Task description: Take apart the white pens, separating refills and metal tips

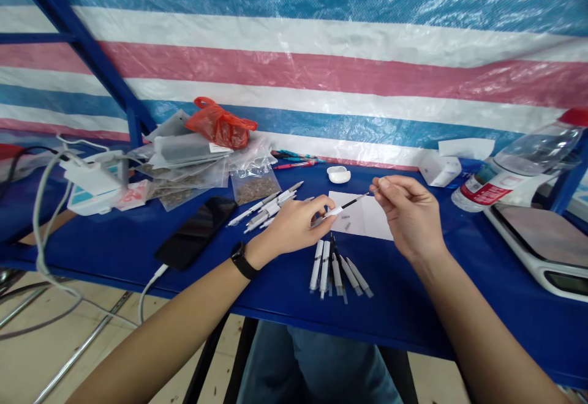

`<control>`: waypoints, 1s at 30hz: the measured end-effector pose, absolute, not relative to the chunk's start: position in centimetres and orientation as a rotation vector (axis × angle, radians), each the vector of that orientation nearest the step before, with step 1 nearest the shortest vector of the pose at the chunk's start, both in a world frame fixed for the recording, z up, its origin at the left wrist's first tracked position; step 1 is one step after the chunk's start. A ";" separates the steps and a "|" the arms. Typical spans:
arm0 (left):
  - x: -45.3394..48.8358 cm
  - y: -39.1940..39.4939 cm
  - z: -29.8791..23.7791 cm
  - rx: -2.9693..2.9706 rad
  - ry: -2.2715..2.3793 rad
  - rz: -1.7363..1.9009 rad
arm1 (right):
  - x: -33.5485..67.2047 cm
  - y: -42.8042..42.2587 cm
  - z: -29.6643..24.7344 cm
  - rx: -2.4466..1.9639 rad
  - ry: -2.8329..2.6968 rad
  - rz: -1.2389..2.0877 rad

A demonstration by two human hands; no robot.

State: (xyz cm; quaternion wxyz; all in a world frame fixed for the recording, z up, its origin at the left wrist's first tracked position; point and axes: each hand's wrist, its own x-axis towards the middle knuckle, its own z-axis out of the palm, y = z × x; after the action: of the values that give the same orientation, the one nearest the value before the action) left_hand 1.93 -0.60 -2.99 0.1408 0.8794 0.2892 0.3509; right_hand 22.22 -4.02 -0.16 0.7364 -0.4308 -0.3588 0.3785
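Observation:
My left hand (301,223) is closed around a white pen barrel (334,212). Out of the barrel's front sticks a dark ink refill (353,201), pointing to the right. At the refill's tip, my right hand (407,211) pinches something tiny and silvery, too small to name for certain. Below both hands lies a white sheet of paper (367,217) with small grey coil-like pieces (346,221) on it. Several white pen parts and dark refills (337,269) lie fanned out nearer the table's front edge. More white pens (266,208) are heaped left of my left hand.
On the blue table, a black phone (196,231), bags of dried material (255,188) and a red plastic bag (220,123) lie left. Coloured pens (296,163) and a white earbud case (339,175) are behind. A bottle (514,165) and scale (542,239) stand right.

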 end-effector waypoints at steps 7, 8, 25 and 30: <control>1.9 -0.6 -3.0 2.538 0.841 1.005 | 21.8 -4.2 -0.2 -0.988 -0.808 0.848; 1.9 -0.6 -3.0 2.538 0.842 1.001 | 21.7 -4.2 -0.3 -0.996 -0.820 0.855; 1.7 -0.4 -3.4 2.550 0.801 1.010 | 21.2 -4.4 -1.2 -1.065 -0.961 0.857; 1.8 -0.3 -3.7 2.573 0.825 1.013 | 21.0 -4.5 -1.6 -1.070 -0.972 0.853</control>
State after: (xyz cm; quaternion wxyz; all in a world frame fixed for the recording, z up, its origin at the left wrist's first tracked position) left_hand 1.76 -0.26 -3.71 0.1275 0.8844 0.2834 0.3481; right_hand 21.01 -4.47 -1.60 0.6679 -0.4745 -0.4311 0.3781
